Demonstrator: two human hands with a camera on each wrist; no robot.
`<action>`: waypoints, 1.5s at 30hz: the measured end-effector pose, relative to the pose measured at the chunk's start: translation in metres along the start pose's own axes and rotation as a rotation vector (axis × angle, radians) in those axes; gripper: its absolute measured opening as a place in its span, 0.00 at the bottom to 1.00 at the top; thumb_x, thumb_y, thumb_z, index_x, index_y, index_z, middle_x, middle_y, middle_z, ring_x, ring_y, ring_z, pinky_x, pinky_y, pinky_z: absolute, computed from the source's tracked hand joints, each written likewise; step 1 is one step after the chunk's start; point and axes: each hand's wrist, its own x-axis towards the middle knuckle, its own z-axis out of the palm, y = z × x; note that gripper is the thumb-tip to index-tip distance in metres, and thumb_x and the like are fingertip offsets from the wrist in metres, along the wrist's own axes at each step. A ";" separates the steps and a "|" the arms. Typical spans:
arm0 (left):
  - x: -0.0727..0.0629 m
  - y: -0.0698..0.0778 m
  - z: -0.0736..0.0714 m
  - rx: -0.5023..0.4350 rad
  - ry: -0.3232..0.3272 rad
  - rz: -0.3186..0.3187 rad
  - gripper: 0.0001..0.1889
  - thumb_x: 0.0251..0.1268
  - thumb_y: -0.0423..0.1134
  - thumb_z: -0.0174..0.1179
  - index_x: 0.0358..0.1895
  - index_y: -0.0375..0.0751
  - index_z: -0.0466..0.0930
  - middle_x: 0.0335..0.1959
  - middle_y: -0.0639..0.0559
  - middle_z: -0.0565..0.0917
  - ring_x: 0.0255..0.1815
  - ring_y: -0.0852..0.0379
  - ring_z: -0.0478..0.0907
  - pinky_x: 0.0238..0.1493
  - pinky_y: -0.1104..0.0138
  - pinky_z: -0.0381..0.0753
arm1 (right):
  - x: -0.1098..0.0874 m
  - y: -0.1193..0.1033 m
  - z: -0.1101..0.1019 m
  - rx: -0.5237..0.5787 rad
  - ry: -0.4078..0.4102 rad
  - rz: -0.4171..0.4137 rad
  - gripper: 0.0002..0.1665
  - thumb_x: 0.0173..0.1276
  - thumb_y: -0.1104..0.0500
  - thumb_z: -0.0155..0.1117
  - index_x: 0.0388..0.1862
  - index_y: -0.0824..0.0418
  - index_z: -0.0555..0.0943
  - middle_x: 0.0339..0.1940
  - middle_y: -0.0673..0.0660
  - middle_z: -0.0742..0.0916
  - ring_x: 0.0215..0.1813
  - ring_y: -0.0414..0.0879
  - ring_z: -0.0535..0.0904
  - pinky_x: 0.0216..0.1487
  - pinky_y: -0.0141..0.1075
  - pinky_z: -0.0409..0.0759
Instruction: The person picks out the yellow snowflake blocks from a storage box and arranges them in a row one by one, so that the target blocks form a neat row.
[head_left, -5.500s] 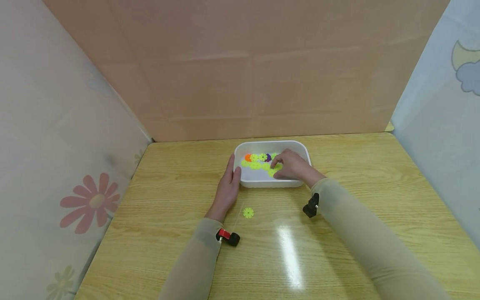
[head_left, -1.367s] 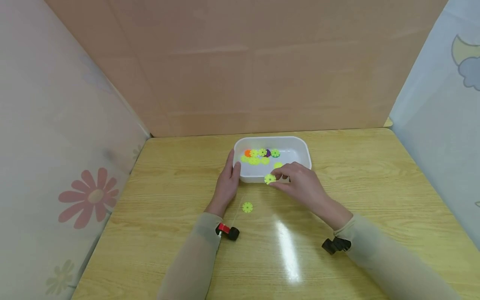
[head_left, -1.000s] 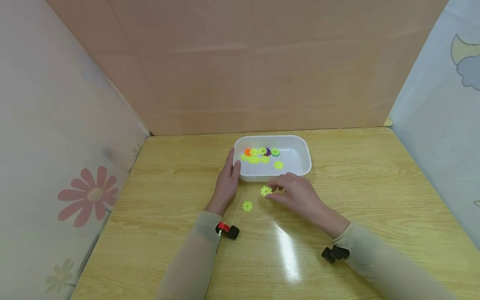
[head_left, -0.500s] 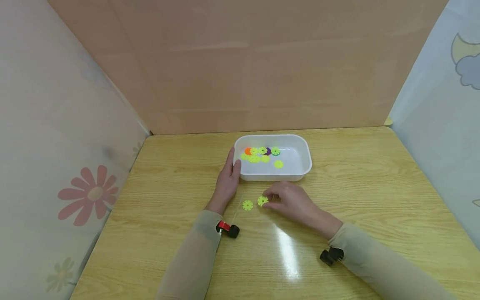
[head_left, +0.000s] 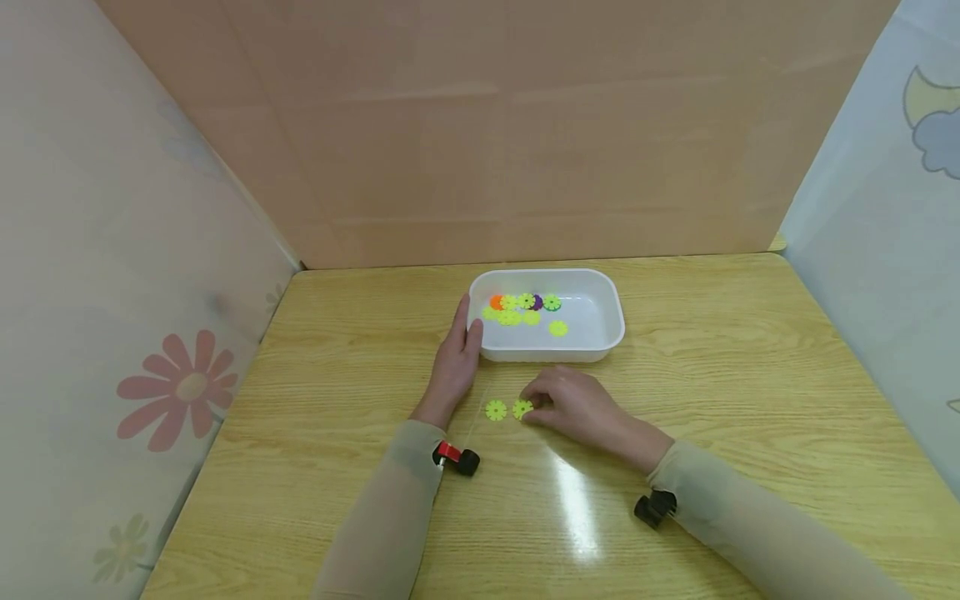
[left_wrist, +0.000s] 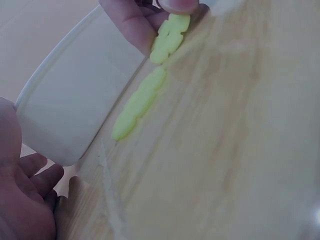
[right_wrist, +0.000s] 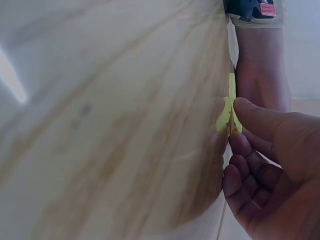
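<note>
Head | one tray (head_left: 555,356), left hand (head_left: 454,368) straight-fingered against it | two discs (head_left: 496,410) outside, right hand (head_left: 576,403) pinching one

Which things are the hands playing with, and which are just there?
Seem part of the job:
right hand, pinching a yellow-green disc
second disc on the table
left hand, touching the white tray
discs inside

Seem just there:
pink flower picture
moon picture

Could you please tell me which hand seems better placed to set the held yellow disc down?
Probably the right hand: it pinches that yellow disc beside another disc on the table, whereas the left hand rests against the white tub, away from both discs.
</note>
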 end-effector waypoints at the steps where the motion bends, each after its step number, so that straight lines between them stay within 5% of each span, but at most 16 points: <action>1: 0.000 0.000 0.000 0.000 -0.001 0.000 0.35 0.92 0.65 0.38 0.93 0.68 0.43 0.91 0.60 0.55 0.90 0.51 0.53 0.87 0.46 0.56 | 0.000 0.000 0.000 -0.003 0.000 -0.002 0.15 0.69 0.50 0.85 0.50 0.54 0.94 0.40 0.43 0.90 0.44 0.40 0.82 0.46 0.40 0.84; 23: 0.001 -0.002 0.001 -0.012 0.000 -0.005 0.35 0.93 0.61 0.39 0.93 0.64 0.43 0.91 0.61 0.54 0.90 0.51 0.52 0.87 0.46 0.55 | -0.001 -0.001 -0.002 -0.006 0.011 -0.035 0.17 0.69 0.52 0.84 0.54 0.53 0.95 0.45 0.45 0.92 0.47 0.43 0.84 0.48 0.42 0.85; 37: 0.000 0.001 0.000 -0.019 -0.004 -0.007 0.34 0.93 0.60 0.40 0.93 0.70 0.42 0.91 0.61 0.54 0.91 0.52 0.51 0.87 0.47 0.55 | 0.010 0.004 -0.071 0.060 0.199 0.065 0.21 0.71 0.56 0.83 0.62 0.58 0.91 0.44 0.50 0.90 0.41 0.45 0.84 0.44 0.44 0.85; 45: 0.000 0.001 0.001 -0.025 -0.004 -0.006 0.34 0.94 0.60 0.40 0.93 0.68 0.43 0.91 0.61 0.54 0.91 0.52 0.51 0.87 0.47 0.55 | 0.028 0.030 -0.096 0.127 0.187 0.149 0.26 0.74 0.60 0.80 0.68 0.64 0.87 0.53 0.58 0.89 0.50 0.54 0.86 0.55 0.51 0.86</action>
